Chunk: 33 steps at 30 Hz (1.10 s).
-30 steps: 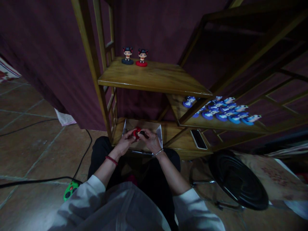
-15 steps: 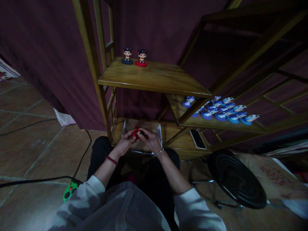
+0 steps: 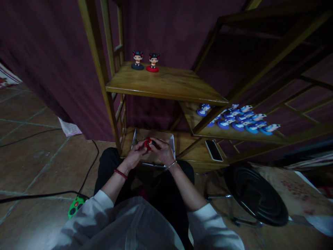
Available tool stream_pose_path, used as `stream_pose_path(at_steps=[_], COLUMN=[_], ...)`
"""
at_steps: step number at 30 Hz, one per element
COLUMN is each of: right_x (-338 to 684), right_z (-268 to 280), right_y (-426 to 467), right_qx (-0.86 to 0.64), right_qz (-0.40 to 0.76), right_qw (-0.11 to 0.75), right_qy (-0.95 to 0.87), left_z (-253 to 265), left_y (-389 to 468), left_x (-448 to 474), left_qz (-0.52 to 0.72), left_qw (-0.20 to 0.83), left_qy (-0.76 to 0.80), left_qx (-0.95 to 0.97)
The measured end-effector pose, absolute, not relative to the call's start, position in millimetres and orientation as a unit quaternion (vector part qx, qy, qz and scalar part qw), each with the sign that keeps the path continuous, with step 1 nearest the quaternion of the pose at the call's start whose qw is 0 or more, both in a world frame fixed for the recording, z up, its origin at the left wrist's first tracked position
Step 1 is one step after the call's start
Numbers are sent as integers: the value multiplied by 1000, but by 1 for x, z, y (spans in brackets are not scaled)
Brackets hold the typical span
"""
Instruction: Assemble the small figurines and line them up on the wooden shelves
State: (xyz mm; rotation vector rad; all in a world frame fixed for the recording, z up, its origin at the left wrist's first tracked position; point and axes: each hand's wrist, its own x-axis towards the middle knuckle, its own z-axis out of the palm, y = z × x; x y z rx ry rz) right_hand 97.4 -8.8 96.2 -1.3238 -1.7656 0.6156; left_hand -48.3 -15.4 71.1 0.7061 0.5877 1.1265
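Between my hands is a small figurine with a red round base, held over an open box on the low shelf. My left hand is closed on its red base from the left. From the other side my right hand grips the figurine's dark-haired part; the fingers cover much of it. Inside the box, small pieces are partly hidden behind my hands. On the shelf above stand two similar figurines, one on a dark base and one on a red base.
Several blue-and-white figurines stand on the right-hand shelf. A phone lies on the low shelf. A black round stool is at my right. On the floor at left are a cable and a green power strip.
My hands have barely moved; the figurine is turned slightly between my fingers. Everything else stays where it was.
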Motion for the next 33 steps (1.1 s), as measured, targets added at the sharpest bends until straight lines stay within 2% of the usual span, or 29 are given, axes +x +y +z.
stream_pose_path(at_steps=[20, 33], right_x=[104, 107], right_z=[118, 121], right_y=[-8, -6], right_qx=[-450, -387], right_qz=[318, 319], right_qw=[371, 373], right_qy=[-748, -781], left_z=[79, 91], left_y=[-21, -25], left_x=[-53, -52], left_qz=[490, 492], left_qw=[788, 796], left_qy=[247, 244], left_qx=[280, 253])
